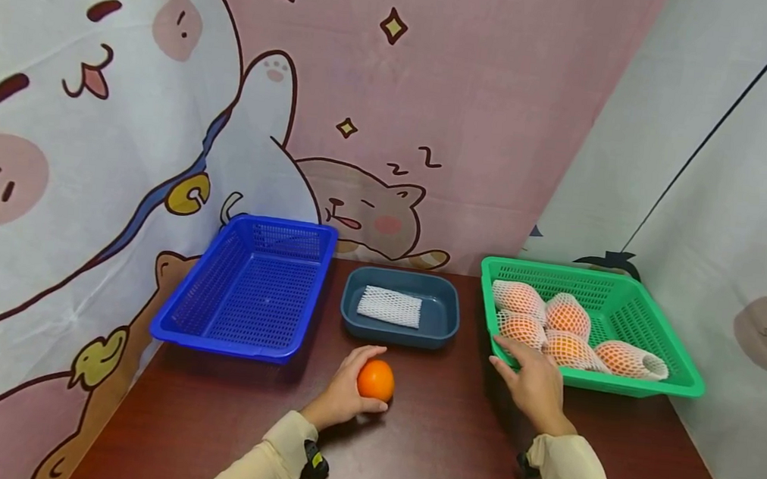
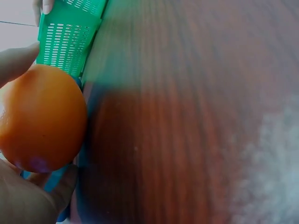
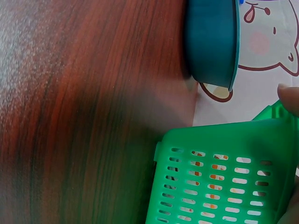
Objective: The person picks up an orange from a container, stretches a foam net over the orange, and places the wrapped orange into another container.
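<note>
My left hand (image 1: 346, 390) grips a bare orange (image 1: 375, 380) over the front middle of the table, fingers behind it and thumb in front. In the left wrist view the orange (image 2: 43, 119) sits between thumb and fingers; whether it touches the table I cannot tell. My right hand (image 1: 537, 382) holds the near left corner of the green basket (image 1: 676, 375), with thumb and fingers at the rim. Several oranges in white foam nets (image 1: 569, 348) lie in that basket. Behind the orange, a flat white foam net (image 1: 390, 306) lies in a dark teal tray (image 1: 398, 338).
A blue basket (image 1: 237, 346) with nothing in it stands at the back left. The teal tray stands between the two baskets on the dark brown table (image 1: 434, 442). A printed cloth (image 1: 489, 127) hangs behind.
</note>
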A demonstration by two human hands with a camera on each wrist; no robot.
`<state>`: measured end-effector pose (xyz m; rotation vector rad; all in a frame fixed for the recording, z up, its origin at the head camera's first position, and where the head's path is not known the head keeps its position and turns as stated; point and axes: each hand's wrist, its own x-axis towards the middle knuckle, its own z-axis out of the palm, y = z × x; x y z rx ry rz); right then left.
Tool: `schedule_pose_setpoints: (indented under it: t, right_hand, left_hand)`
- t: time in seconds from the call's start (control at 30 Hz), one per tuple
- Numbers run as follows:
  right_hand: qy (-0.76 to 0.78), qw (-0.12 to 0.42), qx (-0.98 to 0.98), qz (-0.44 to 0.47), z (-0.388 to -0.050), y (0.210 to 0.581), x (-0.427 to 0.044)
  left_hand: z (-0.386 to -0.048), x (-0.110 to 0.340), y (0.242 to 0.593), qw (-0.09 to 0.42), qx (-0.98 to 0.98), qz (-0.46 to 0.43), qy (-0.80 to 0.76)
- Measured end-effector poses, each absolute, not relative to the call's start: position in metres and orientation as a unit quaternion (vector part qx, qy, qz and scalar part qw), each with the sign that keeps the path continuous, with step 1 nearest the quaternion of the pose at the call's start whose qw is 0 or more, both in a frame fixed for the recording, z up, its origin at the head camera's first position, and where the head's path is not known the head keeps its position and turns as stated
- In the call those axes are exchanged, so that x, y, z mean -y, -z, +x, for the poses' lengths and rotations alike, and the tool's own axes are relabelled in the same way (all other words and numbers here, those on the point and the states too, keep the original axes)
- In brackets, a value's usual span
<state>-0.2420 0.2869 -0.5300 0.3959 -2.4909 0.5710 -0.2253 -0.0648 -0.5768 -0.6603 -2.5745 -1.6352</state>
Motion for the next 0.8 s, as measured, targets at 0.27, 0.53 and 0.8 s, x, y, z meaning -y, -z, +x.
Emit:
schedule_pose_setpoints:
  t: [0.27,0.53,0.8]
  right_hand:
    - [-0.212,0.268,0.929,0.143,-0.241,0.53,-0.287]
    - [-0.209,0.27,0.928,0.148,-0.242,0.531,-0.288]
    - [-0.215,0.273,0.927,0.144,-0.243,0.533,-0.288]
  left_hand:
    - [-0.224,0.066,0.576,0.015,0.82,-0.219,0.529]
    - [-0.221,0.077,0.554,0.076,0.809,-0.238,0.532]
    - [-0.219,0.106,0.518,0.146,0.822,-0.268,0.481]
